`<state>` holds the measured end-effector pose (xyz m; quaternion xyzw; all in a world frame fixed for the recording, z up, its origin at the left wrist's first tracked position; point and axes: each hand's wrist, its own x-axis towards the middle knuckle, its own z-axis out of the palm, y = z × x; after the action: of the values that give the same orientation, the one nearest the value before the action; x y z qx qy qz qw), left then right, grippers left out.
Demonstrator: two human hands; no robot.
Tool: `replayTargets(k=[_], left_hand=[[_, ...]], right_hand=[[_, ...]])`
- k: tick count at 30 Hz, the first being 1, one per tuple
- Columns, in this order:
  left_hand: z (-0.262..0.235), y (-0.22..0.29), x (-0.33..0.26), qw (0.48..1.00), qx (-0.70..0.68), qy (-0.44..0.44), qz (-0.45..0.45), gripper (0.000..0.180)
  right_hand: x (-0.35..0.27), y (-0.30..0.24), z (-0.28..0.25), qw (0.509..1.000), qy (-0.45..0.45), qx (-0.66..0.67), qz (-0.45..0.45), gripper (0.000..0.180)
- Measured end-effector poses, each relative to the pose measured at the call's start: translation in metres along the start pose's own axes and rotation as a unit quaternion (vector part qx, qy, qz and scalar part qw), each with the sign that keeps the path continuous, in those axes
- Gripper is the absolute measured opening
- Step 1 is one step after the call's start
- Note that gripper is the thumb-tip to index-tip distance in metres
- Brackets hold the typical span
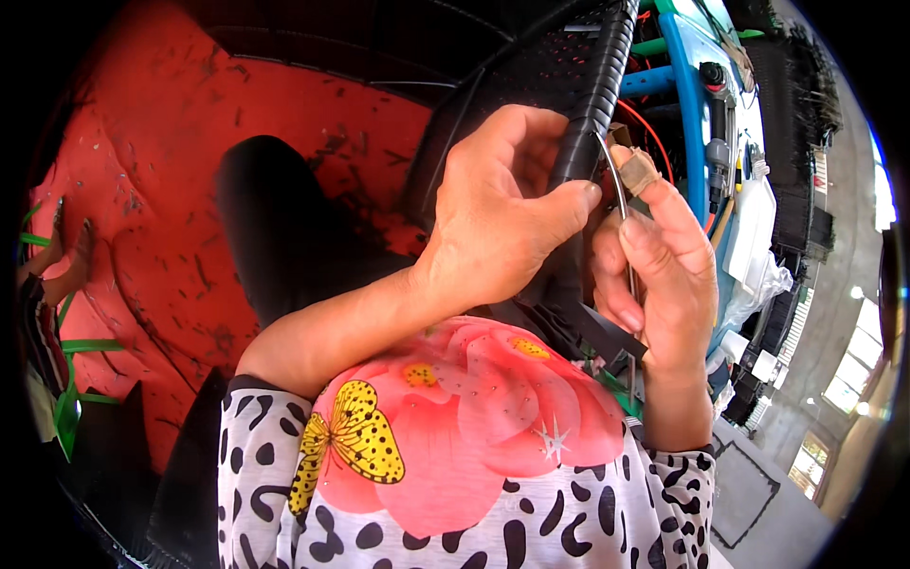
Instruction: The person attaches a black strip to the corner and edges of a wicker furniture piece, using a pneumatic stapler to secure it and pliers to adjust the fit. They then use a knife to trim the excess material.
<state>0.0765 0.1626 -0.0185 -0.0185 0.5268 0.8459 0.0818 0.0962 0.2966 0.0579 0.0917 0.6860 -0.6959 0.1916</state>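
A black rail point(599, 100) wrapped in ribbed, overlapping strips runs up from my lap. My left hand point(488, 213) is closed round it, with the thumb on the near side and the fingers partly hidden behind. My right hand point(668, 270) grips a thin curved metal tool point(617, 175) between thumb and fingers. The tool's tip meets the right side of the wrapping; whether it goes under a strip I cannot tell. Brown tape point(636, 173) covers part of a right finger. A flat black strip point(614, 334) sticks out below the right hand.
A black woven panel point(517, 90) adjoins the rail. At the right, a blue-edged worktop point(689, 114) carries a power tool point(718, 119) and white plastic packaging point(754, 228). Dark scraps litter the red floor point(313, 104). Another person's foot point(71, 268) shows at far left near green straps point(90, 346).
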Motion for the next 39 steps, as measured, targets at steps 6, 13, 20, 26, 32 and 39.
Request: replayTargets(k=[6, 13, 20, 26, 32, 39], left_hand=[[0.003, -0.005, 0.004, 1.000, 0.006, 0.000, 0.009, 0.036], [0.004, -0.008, 0.007, 0.999, 0.009, 0.016, 0.031, 0.032], [0.004, -0.006, 0.007, 1.000, 0.014, 0.012, 0.019, 0.033], [0.002, -0.009, 0.008, 1.000, 0.011, 0.015, 0.026, 0.033], [0.004, -0.008, 0.007, 1.000, -0.010, 0.007, 0.015, 0.033], [0.000, -0.017, 0.019, 0.998, -0.054, -0.004, -0.008, 0.026]], right_hand=[[-0.001, 0.000, -0.003, 0.995, 0.005, -0.101, -0.027, 0.038], [0.004, -0.008, -0.003, 0.998, -0.009, -0.056, 0.009, 0.037], [0.009, 0.014, -0.013, 0.983, -0.016, -0.162, -0.084, 0.046], [0.008, 0.004, -0.004, 0.997, -0.030, 0.063, 0.018, 0.038], [0.009, 0.020, -0.008, 0.907, -0.001, -0.366, -0.206, 0.040], [0.011, 0.004, -0.007, 0.825, 0.020, -0.513, -0.237, 0.042]])
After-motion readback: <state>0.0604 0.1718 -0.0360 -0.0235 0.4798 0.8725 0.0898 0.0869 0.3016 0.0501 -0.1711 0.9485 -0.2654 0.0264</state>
